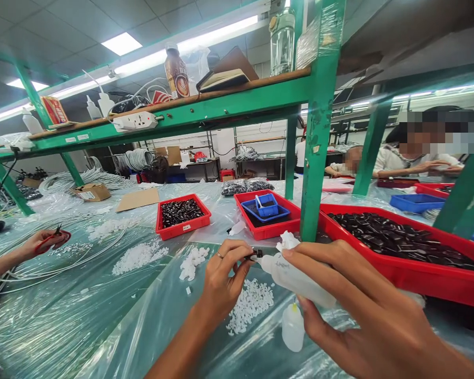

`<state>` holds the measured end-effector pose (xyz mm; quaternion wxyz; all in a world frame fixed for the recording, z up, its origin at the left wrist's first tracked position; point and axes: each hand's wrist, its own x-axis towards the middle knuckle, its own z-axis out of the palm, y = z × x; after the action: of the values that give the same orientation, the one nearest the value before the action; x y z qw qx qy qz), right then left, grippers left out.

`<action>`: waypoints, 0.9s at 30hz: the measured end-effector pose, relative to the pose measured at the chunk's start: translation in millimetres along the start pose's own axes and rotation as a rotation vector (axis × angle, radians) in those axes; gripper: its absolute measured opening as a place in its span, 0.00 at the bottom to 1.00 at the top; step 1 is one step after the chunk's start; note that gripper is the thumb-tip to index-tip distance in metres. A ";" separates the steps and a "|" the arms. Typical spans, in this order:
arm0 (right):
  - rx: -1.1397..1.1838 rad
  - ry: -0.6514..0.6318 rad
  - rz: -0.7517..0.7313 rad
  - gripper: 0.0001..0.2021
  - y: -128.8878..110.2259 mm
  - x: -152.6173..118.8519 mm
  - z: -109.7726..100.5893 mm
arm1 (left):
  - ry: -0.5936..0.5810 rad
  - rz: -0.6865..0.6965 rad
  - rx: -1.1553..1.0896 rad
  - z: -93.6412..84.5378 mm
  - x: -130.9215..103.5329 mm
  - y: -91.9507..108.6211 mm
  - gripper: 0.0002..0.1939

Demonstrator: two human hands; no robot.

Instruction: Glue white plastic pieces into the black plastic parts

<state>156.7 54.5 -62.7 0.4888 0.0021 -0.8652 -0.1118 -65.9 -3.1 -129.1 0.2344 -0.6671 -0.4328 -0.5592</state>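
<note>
In the middle of the head view, my left hand (pixel 225 279) pinches a small black part (pixel 257 253) between thumb and fingers. My right hand (pixel 363 300) is wrapped round a translucent white squeeze bottle (pixel 300 279), tilted with its nozzle at the black part. Whether nozzle and part touch, I cannot tell. A crumpled white tissue (pixel 287 241) shows at the fingertips of my right hand. Below the hands lies a pile of small white pieces (pixel 253 305). A second white bottle (pixel 293 329) with a yellowish tip stands beside it.
A red tray (pixel 450 281) of black parts stands at the right. Further back are another red tray (pixel 184 231) and a blue bin (pixel 266 205). A green post (pixel 316 158) rises ahead. At left, another person's hand (pixel 47 241) holds red-handled scissors near white cables.
</note>
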 end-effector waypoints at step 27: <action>-0.042 -0.014 0.005 0.26 -0.5 -6.6 0.5 | -0.013 0.009 -0.023 -4.2 2.3 2.0 0.13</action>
<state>159.7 54.8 -68.6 0.4830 -0.0109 -0.8660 -0.1288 -66.6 -6.7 -125.5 0.2265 -0.6755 -0.4249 -0.5585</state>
